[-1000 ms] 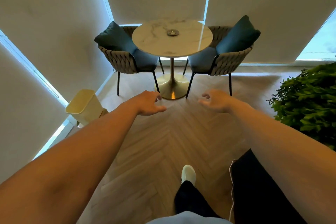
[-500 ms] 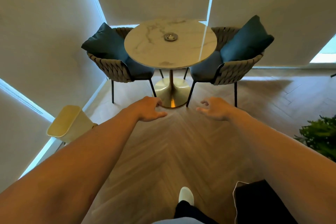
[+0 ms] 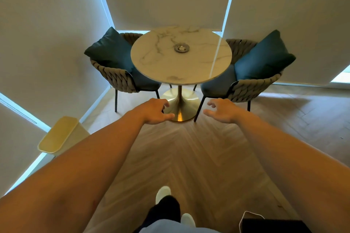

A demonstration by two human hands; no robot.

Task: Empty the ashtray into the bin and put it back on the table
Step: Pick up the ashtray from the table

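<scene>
Herringbone floor runs ahead of me. My left grip (image 3: 154, 110) and right grip (image 3: 222, 109) hang apart, empty, ready to reach. Beyond, the ashtray (image 3: 181, 48) rests mid-desk (image 3: 151, 62); the bin (image 3: 60, 135) waits left, well apart.

one round table (image 3: 151, 62) on a single gold base (image 3: 180, 104). one ashtray (image 3: 181, 48) on it. two chairs, one left (image 3: 115, 75) and one right (image 3: 251, 87), with two blue cushions, one on each (image 3: 110, 49) (image 3: 265, 56). one yellow bin (image 3: 60, 135) by the wall. two hands, left (image 3: 154, 111) and right (image 3: 222, 110), both empty with fingers loose. two white shoes (image 3: 162, 193) (image 3: 187, 219). one dark bag (image 3: 272, 225) at the lower right edge.
</scene>
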